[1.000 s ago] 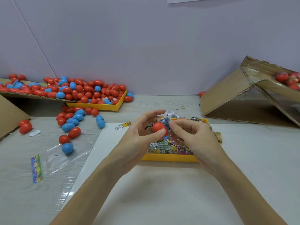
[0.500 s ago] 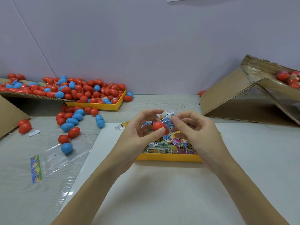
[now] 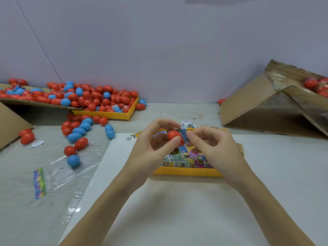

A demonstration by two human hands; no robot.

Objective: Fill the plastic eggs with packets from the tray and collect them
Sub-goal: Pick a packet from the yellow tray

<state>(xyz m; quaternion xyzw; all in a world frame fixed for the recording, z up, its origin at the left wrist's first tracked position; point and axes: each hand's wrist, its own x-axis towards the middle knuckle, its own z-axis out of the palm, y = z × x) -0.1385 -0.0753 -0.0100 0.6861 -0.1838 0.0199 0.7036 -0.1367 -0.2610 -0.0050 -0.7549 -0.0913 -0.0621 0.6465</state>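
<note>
Pale lilac wall panels back a grey wood-grain table [image 3: 159, 110], part of it covered by a white sheet [image 3: 177, 210] on which a yellow tray [image 3: 188, 172] of colourful packets [image 3: 181, 161] sits. Above that tray the left hand [image 3: 150, 144] grips a red egg half [image 3: 174, 136] between thumb and curled fingers, the thumb pressed on its near side. Just beside it the right hand [image 3: 213, 146] pinches a blue packet [image 3: 183, 134] between thumb and forefinger, the packet touching the egg half on its right; whether it is partly inside the shell cannot be told. At far left a second yellow tray [image 3: 113, 115] holds a heap of red and blue plastic eggs [image 3: 92, 98], which spreads back onto a flat piece of cardboard [image 3: 35, 102]. More loose eggs [image 3: 79, 132] lie scattered on the table in front of that tray, one blue egg [image 3: 73, 160] resting on a clear plastic bag [image 3: 71, 171] with a rainbow-printed header strip [image 3: 40, 183]. Two red eggs [image 3: 26, 136] lie near the left edge beside a cardboard flap. At right a tilted cardboard box [image 3: 257, 107] holds several red eggs [image 3: 316, 86] in its upper part. A small rubber band [image 3: 200, 116] lies on the table behind the packet tray.
</note>
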